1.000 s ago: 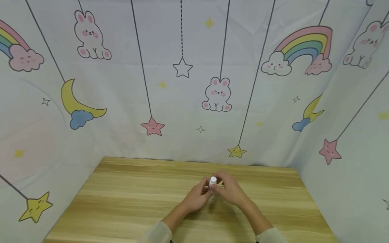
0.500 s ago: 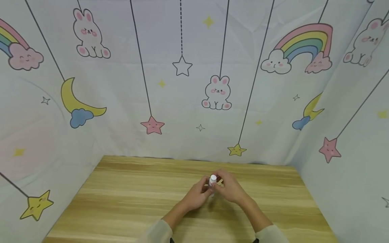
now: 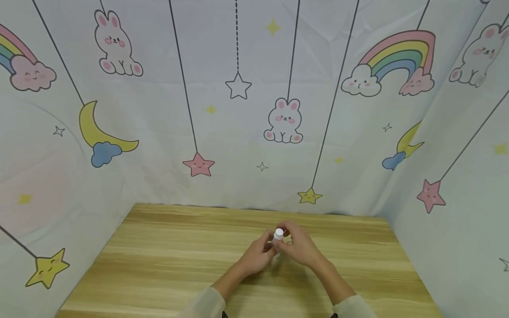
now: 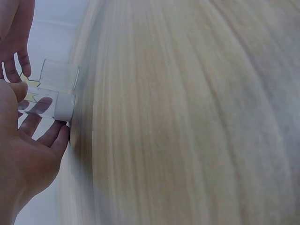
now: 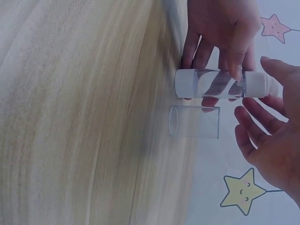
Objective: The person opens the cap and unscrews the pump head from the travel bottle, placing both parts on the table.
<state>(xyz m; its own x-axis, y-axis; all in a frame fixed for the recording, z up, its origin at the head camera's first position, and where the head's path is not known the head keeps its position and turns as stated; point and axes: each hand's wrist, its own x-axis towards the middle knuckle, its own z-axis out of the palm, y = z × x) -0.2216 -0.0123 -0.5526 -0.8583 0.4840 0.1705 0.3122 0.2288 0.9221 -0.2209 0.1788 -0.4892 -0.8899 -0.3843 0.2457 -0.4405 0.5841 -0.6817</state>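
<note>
A small pump bottle (image 3: 279,234) stands upright on the table, with a white top, a white base and a clear body with white stripes (image 5: 213,83). My left hand (image 3: 256,258) holds it low, fingers and thumb round the body. My right hand (image 3: 304,247) is at its white collar (image 5: 255,84), thumb and fingers curled round the top. In the right wrist view the thumb (image 5: 279,68) lies on one side and the fingers on the other. Beside the bottle stands a clear cylindrical cap (image 5: 194,122), mostly hidden by the right hand in the head view.
The wood-grain table (image 3: 171,247) reaches back to a pale cloth backdrop (image 3: 238,132) printed with rabbits, stars, moons and rainbows. Cloth walls also close in on the left and right. Light sleeves (image 3: 207,304) cover both forearms.
Both hands keep nearly the same place on the bottle. The whole head view has shifted up very slightly; the right hand's fingers have moved only a little at the top.
</note>
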